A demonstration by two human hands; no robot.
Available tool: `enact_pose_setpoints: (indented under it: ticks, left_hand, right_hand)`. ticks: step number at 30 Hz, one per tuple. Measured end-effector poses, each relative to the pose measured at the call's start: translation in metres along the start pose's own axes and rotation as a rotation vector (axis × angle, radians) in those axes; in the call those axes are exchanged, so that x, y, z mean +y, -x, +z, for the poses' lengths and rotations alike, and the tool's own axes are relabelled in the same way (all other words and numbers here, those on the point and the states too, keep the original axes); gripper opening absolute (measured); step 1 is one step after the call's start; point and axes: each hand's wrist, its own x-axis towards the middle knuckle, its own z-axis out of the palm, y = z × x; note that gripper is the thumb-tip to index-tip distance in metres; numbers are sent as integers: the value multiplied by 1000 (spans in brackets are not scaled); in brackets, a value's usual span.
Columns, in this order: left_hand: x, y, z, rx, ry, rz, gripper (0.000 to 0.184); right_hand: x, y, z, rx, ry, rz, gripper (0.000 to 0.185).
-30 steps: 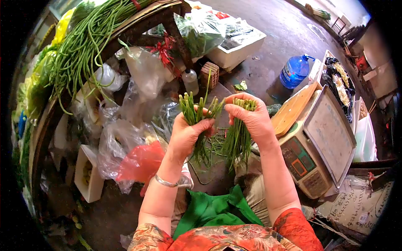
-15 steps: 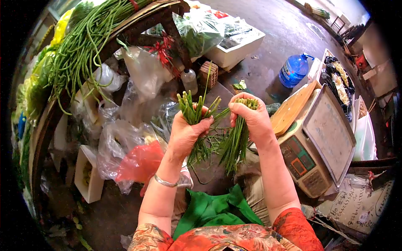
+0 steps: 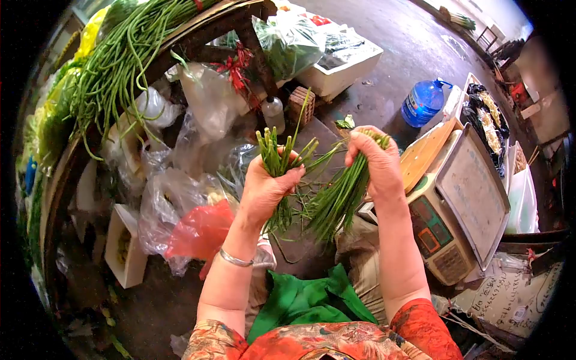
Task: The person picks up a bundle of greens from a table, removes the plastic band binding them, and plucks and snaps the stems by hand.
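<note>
My left hand [image 3: 267, 186] is closed round a bunch of thin green vegetable stems [image 3: 273, 155], their cut ends pointing up above the thumb and the rest hanging below. My right hand [image 3: 383, 165] grips a fuller bunch of green stems [image 3: 341, 195] near its cut ends, which show at the top of the fist. That bunch hangs slanting down to the left. A few stems stretch across the gap between the two hands. Both bunches are held over my lap, where a green cloth [image 3: 312, 297] lies.
On the right stands a weighing scale [image 3: 441, 234] with a metal pan [image 3: 471, 186]. Beyond it is a blue water jug [image 3: 423, 103]. Plastic bags [image 3: 162, 210] lie to the left, below long beans [image 3: 117, 72] on a stand. A white foam box [image 3: 342, 75] stands at the back.
My right hand has moved right and slightly up with its bunch, away from the left hand, and the bunch now slants more. My left hand has hardly moved.
</note>
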Motion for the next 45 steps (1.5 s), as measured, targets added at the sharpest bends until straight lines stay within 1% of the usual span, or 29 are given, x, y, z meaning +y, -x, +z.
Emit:
enact_pose_setpoints:
  ticks: [3, 6, 7, 9, 10, 13, 14, 17, 19, 21, 22, 24, 27, 31, 33, 36, 38, 43, 45]
  left_hand:
    - [-1, -1, -4, 11, 48, 12, 19]
    - [-4, -8, -13, 108, 162, 7, 21]
    - [-3, -9, -19, 99, 199, 13, 23]
    - [-1, -10, -23, 101, 229, -9, 25]
    - [-1, -10, -23, 101, 227, -7, 25]
    - [-4, -9, -17, 80, 229, -23, 27]
    - [-5, -9, -15, 67, 216, -32, 27]
    - [-3, -3, -7, 45, 212, -57, 26]
    - [-5, -3, -4, -13, 176, -86, 25]
    - [-2, 1, 3, -3, 165, -110, 27]
    - [1, 3, 5, -31, 147, -136, 26]
    - [2, 3, 6, -99, 161, -155, 24]
    - [5, 5, 11, -47, 205, -190, 22]
    - [6, 6, 14, -30, 173, -199, 22]
    - [2, 6, 12, -81, 134, -133, 20]
    - [-9, -1, 4, -108, 142, -75, 17]
    - [-5, 0, 3, -105, 167, -96, 16]
    - [-5, -3, -5, -137, 162, -102, 13]
    - [-7, -5, -7, -111, 140, -93, 13]
  right_hand:
    - [-5, -1, -6, 16, 13, -34, 8]
    - [-9, -2, -9, 87, 54, -119, 10]
    - [-11, -2, -9, 85, 55, -119, 10]
    - [-12, 0, -9, 58, 234, -75, 13]
    - [-10, 2, -8, 7, 258, -11, 14]
    - [-4, 5, 3, -74, 235, 32, 12]
    - [-3, 6, 5, -68, 242, 70, 13]
    - [-2, 8, 13, -96, 196, 88, 13]
    - [-1, 9, 18, -123, 162, 83, 14]
    - [0, 11, 18, -140, 131, 143, 13]
    - [1, 11, 16, -127, 83, 166, 12]
    - [-1, 10, 15, -123, 56, 165, 12]
    - [-3, 9, 15, -158, 11, 165, 12]
    - [-1, 12, 19, -173, 122, 156, 12]
    - [2, 12, 17, -191, 153, 150, 11]
    - [3, 10, 13, -244, 178, 167, 10]
    - [6, 8, 8, -308, 279, 149, 8]
    - [-3, 11, 9, -222, 275, 146, 7]
    - [-5, 8, 4, -185, 286, 144, 7]
